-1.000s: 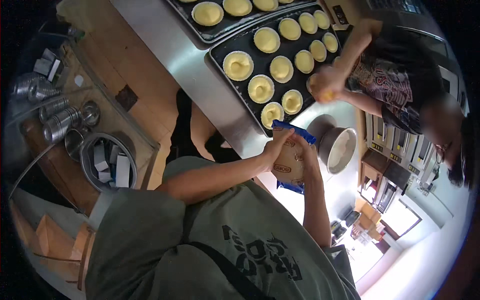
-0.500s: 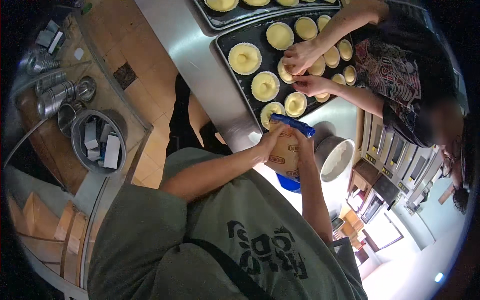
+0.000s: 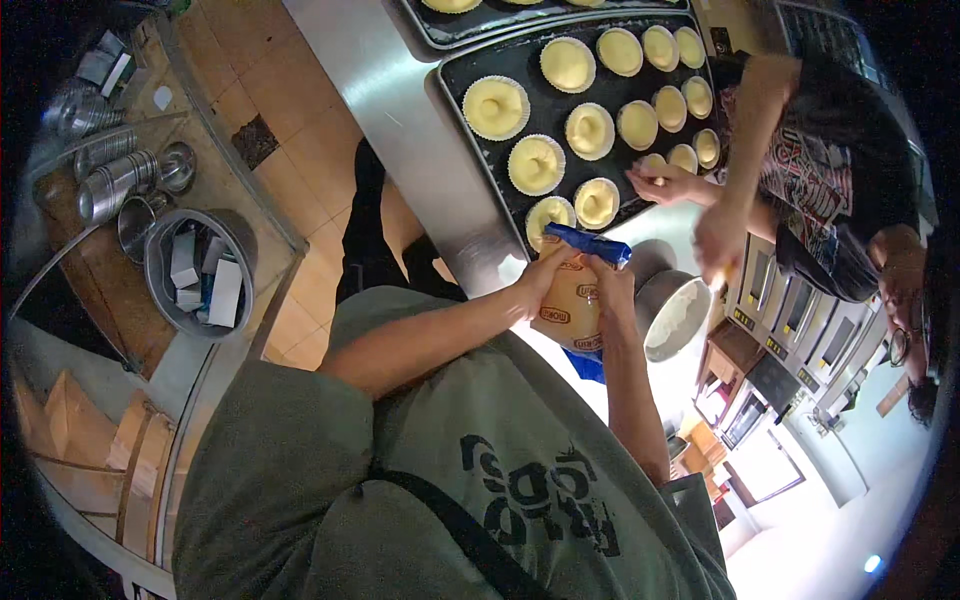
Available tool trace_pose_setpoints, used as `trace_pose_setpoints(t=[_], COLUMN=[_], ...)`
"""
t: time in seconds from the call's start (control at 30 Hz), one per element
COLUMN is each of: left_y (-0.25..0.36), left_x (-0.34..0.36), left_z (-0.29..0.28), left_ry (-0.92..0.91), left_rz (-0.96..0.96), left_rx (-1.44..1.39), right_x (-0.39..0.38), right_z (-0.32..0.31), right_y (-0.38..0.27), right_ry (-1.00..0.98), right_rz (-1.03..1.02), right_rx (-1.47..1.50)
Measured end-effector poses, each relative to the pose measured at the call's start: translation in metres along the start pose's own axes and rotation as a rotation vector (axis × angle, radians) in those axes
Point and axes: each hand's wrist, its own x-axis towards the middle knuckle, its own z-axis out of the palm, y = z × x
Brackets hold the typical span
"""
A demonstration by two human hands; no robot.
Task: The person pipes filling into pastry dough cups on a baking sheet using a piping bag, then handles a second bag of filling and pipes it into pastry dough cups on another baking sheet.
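Both my hands grip a tan bag [image 3: 568,318] with a rolled blue top edge and a blue lower end. My left hand [image 3: 540,284] is closed on its left side, and my right hand [image 3: 613,284] is closed on its right side near the top. Just beyond the bag lies a black baking tray [image 3: 600,88] of pale dough rounds in white paper cups. Several rounds, such as the dough round [image 3: 497,107] at the left, have a dent pressed in the middle. The bag's contents are hidden.
Across the tray, a co-worker's hand [image 3: 664,185] hovers by the cups; their other hand [image 3: 720,242], blurred, is above a metal bowl [image 3: 655,290] of white powder. A second tray [image 3: 430,32] sits at the far edge. Left stand a bin [image 3: 153,270] and metal cups [image 3: 115,190].
The co-worker's hands have left the dough round they were pressing, which now shows a dent. One hand has swung toward the bowl. My hands stay on the bag, almost unmoved.
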Motion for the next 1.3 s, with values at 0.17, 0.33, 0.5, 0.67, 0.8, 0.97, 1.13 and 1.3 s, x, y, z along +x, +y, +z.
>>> trace_pose_setpoints(t=[0.17,0.33,0.5,0.67,0.8,0.97,1.13,1.3], left_y=[-0.005,0.001,0.003,0.002,-0.002,0.008,0.022,0.036], left_x=[-0.004,-0.042,-0.067,-0.089,-0.094,-0.122,-0.149,-0.161], left_z=[0.008,0.039,0.063,0.080,0.087,0.097,0.106,0.102], left_ry=[0.040,0.009,-0.081,-0.133,-0.125,-0.031,-0.022,0.016], left_rz=[0.010,0.001,0.012,0.209,0.324,0.374,0.445,0.535], left_rx=[0.058,0.071,0.198,0.466,0.698,0.938,1.090,1.149], right_x=[-0.015,-0.031,-0.049,-0.058,-0.061,-0.072,-0.073,-0.087], right_z=[-0.006,-0.024,-0.045,-0.065,-0.071,-0.069,-0.052,-0.030], right_y=[-0.010,-0.008,-0.001,0.021,0.046,0.057,0.065,0.047], right_ry=[0.026,-0.094,-0.113,-0.132,-0.118,-0.211,-0.298,-0.285], right_rz=[-0.006,0.020,-0.012,-0.070,-0.160,-0.254,-0.342,-0.400], right_rx=[-0.022,0.173,0.238,0.347,0.510,0.596,0.812,0.820])
